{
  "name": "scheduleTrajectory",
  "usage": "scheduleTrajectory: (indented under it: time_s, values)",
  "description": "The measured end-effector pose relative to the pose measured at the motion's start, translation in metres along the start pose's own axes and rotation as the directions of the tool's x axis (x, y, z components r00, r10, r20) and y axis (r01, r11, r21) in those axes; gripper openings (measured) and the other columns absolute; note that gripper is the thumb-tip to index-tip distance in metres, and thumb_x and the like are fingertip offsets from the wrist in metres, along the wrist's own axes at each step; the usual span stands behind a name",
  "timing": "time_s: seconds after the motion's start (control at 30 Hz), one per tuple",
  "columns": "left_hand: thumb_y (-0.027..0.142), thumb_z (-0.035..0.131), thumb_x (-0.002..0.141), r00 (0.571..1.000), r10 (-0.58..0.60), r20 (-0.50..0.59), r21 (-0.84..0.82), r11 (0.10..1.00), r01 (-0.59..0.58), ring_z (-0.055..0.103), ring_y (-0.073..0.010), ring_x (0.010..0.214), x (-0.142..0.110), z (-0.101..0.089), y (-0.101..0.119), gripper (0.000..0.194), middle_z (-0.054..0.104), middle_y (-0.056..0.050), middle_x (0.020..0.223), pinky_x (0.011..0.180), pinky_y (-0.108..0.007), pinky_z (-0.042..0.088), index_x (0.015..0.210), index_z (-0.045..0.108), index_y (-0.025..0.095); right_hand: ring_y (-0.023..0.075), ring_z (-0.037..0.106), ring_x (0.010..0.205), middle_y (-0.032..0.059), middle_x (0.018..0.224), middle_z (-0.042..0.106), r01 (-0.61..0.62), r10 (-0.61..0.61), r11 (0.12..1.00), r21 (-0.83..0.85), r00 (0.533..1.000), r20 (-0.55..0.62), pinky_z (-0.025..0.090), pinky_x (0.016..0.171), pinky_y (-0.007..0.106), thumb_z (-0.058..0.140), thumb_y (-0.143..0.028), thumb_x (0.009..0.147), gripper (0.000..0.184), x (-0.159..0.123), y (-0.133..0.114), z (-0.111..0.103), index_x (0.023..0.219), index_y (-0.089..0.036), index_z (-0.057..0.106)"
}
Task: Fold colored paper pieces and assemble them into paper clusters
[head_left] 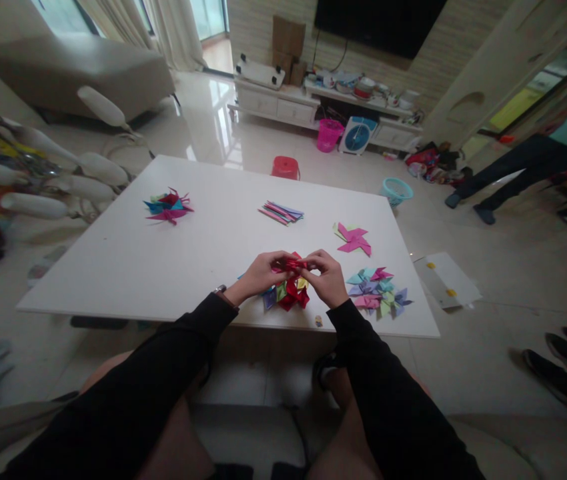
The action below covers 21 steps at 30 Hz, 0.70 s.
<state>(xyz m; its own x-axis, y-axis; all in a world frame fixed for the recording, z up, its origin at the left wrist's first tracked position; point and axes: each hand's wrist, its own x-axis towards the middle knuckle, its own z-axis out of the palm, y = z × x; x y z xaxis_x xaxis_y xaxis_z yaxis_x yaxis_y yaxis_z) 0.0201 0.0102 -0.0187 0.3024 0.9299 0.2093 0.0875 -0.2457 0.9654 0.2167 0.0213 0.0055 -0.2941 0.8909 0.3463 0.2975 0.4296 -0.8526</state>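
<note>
Both my hands meet over the near part of the white table (203, 247), pinching a red folded paper piece (293, 265) between them. My left hand (259, 275) grips its left side, and a watch sits on that wrist. On the right side, the fingertips of my right hand (327, 277) close on the same paper. Just beneath lies a pile of folded paper pieces (293, 297) in red, green, yellow and blue, partly hidden by my hands. Pastel paper pieces (377, 292) lie to the right, with a pink paper pinwheel (353, 239) beyond them.
Paper cranes (169, 205) rest at the far left of the table, and narrow folded strips (282, 213) lie near its far middle. A red stool (285, 168) and a blue basket (396, 191) stand past the far edge. Someone's legs (518, 167) show at right.
</note>
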Motion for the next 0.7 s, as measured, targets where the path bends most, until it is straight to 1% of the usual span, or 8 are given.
scheduleTrajectory:
  time_s: [0.17, 0.23, 0.3, 0.37, 0.43, 0.6, 0.67, 0.7]
  values:
    - [0.026, 0.075, 0.079, 1.000, -0.030, 0.006, 0.052, 0.998, 0.029, 0.071, -0.0205, 0.090, -0.0008, -0.0015, 0.0010, 0.031, 0.075, -0.009, 0.101, 0.085, -0.035, 0.057, 0.108, 0.071, 0.015, 0.0157, 0.061, 0.073, 0.0024, 0.082, 0.065, 0.015, -0.014, 1.000, -0.022, 1.000, 0.009, 0.052, 0.069, 0.031, 0.074, -0.025, 0.081, 0.008, -0.0003, -0.0029, 0.0003, 0.087, -0.023, 0.079]
    - [0.024, 0.077, 0.076, 0.999, -0.038, 0.000, 0.049, 0.998, 0.038, 0.071, -0.0197, 0.089, -0.0011, -0.0027, 0.0025, 0.041, 0.075, -0.009, 0.100, 0.084, -0.035, 0.057, 0.115, 0.068, 0.015, 0.0162, 0.062, 0.073, 0.0028, 0.082, 0.066, 0.009, -0.009, 1.000, -0.027, 1.000, 0.002, 0.052, 0.069, 0.031, 0.073, -0.024, 0.081, 0.008, -0.0002, -0.0023, 0.0004, 0.087, -0.023, 0.079]
    - [0.023, 0.079, 0.074, 0.999, -0.046, -0.008, 0.047, 0.998, 0.046, 0.070, -0.0189, 0.088, -0.0015, -0.0041, 0.0040, 0.054, 0.074, -0.007, 0.099, 0.083, -0.034, 0.057, 0.125, 0.062, 0.017, 0.0165, 0.063, 0.075, 0.0031, 0.083, 0.067, 0.004, -0.005, 1.000, -0.029, 1.000, -0.015, 0.052, 0.070, 0.031, 0.073, -0.023, 0.081, 0.007, 0.0000, -0.0008, 0.0001, 0.086, -0.023, 0.078]
    - [0.023, 0.078, 0.075, 0.999, -0.054, -0.003, 0.051, 0.997, 0.055, 0.070, -0.0185, 0.087, -0.0017, -0.0050, 0.0048, 0.060, 0.074, -0.006, 0.097, 0.082, -0.033, 0.057, 0.131, 0.058, 0.018, 0.0165, 0.063, 0.075, 0.0030, 0.082, 0.067, 0.005, -0.006, 1.000, -0.028, 1.000, -0.028, 0.052, 0.070, 0.031, 0.073, -0.023, 0.081, 0.007, 0.0000, 0.0008, -0.0005, 0.086, -0.022, 0.078]
    - [0.024, 0.078, 0.076, 0.998, -0.060, 0.018, 0.054, 0.997, 0.059, 0.070, -0.0185, 0.087, -0.0018, -0.0050, 0.0045, 0.057, 0.074, -0.007, 0.098, 0.083, -0.034, 0.057, 0.130, 0.059, 0.018, 0.0162, 0.063, 0.074, 0.0029, 0.082, 0.067, 0.010, -0.011, 1.000, -0.024, 0.999, -0.032, 0.052, 0.069, 0.030, 0.074, -0.022, 0.081, 0.006, -0.0002, 0.0022, -0.0012, 0.085, -0.022, 0.078]
    - [0.029, 0.075, 0.080, 0.996, -0.064, 0.059, 0.078, 0.995, 0.059, 0.070, -0.0197, 0.091, -0.0012, -0.0026, 0.0026, 0.042, 0.074, -0.008, 0.104, 0.087, -0.037, 0.057, 0.120, 0.067, 0.017, 0.0153, 0.062, 0.072, 0.0025, 0.081, 0.066, 0.012, -0.013, 1.000, -0.017, 1.000, -0.023, 0.051, 0.067, 0.030, 0.074, -0.023, 0.082, 0.006, -0.0026, 0.0028, -0.0021, 0.085, -0.022, 0.079]
    - [0.030, 0.075, 0.080, 0.995, -0.075, 0.070, 0.088, 0.994, 0.069, 0.069, -0.0195, 0.090, -0.0013, -0.0030, 0.0031, 0.044, 0.073, -0.008, 0.102, 0.086, -0.037, 0.057, 0.121, 0.067, 0.017, 0.0155, 0.063, 0.073, 0.0026, 0.081, 0.067, 0.009, -0.009, 1.000, -0.024, 1.000, -0.010, 0.051, 0.067, 0.030, 0.073, -0.024, 0.083, 0.007, -0.0036, 0.0026, -0.0019, 0.085, -0.022, 0.079]
    - [0.030, 0.076, 0.079, 0.994, -0.085, 0.076, 0.088, 0.993, 0.078, 0.069, -0.0192, 0.089, -0.0013, -0.0039, 0.0038, 0.049, 0.073, -0.008, 0.101, 0.085, -0.036, 0.057, 0.125, 0.064, 0.018, 0.0158, 0.063, 0.074, 0.0028, 0.081, 0.067, 0.006, -0.006, 1.000, -0.030, 1.000, -0.008, 0.051, 0.068, 0.030, 0.072, -0.025, 0.083, 0.007, -0.0039, 0.0027, -0.0020, 0.085, -0.022, 0.078]
